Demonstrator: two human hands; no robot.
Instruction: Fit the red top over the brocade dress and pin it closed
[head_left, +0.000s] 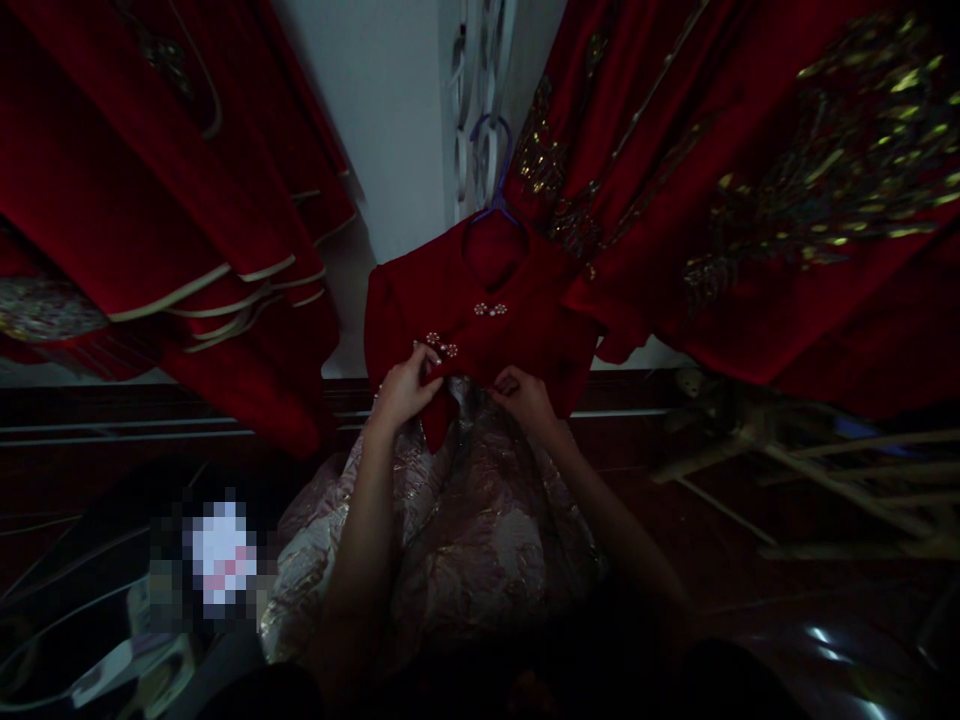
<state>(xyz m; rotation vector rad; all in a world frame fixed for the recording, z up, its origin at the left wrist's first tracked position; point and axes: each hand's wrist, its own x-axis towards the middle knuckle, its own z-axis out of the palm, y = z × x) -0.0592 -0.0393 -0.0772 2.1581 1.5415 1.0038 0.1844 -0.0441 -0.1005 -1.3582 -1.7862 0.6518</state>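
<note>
A red jacket [517, 345] with beaded front clasps hangs before me on a purple hanger [495, 190]. Under its lower edge a shiny pale patterned skirt [480, 540] spreads downward. My left hand [409, 385] pinches the jacket's left front edge, close to the lower clasp [441, 345], where a flap of red cloth hangs down. My right hand [521, 398] is closed on the jacket's edge on the other side, fingers curled. The upper clasp [491, 310] lies fastened-looking across the chest. Dim light hides the exact grip of the fingertips.
Red garments with pale trim [247, 280] hang at the left. Gold-sequined red garments [825, 200] hang at the right. A white metal scroll frame [461, 100] is behind the hanger. Wooden furniture legs [780, 450] stand low right. A blurred bright patch [225, 550] sits low left.
</note>
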